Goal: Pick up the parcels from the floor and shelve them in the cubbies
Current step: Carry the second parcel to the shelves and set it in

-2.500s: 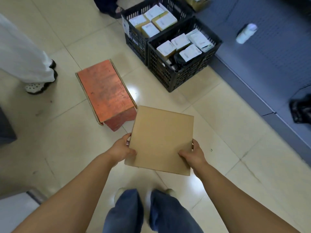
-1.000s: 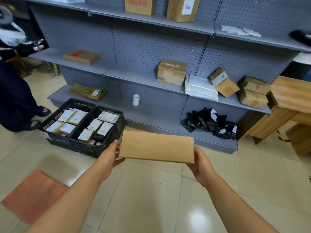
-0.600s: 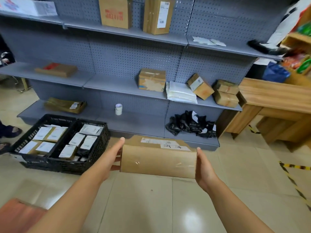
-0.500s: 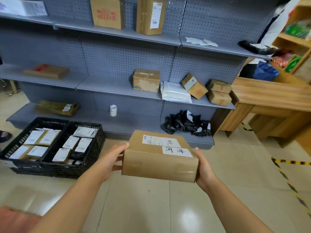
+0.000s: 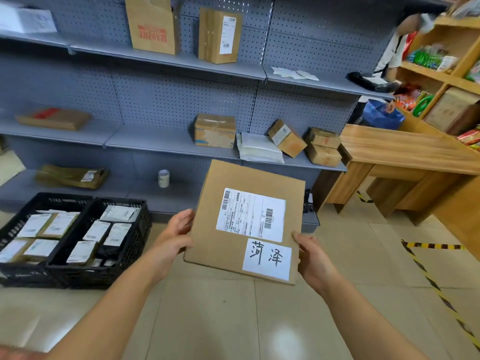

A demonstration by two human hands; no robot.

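Now the left hand (image 5: 174,239) and right hand (image 5: 313,259) are gripping the box (image 5: 245,222) by its sides; keeping it level should help on the way to the shelf (image 5: 155,141) ahead.

- A flat brown cardboard parcel (image 5: 233,209) is held off the floor, tilted so its broad face shows, left hand (image 5: 174,236) and right hand (image 5: 313,258) gripping opposite side edges.
- That face carries a printed shipping label (image 5: 250,215) and a handwritten white sticker (image 5: 267,259).
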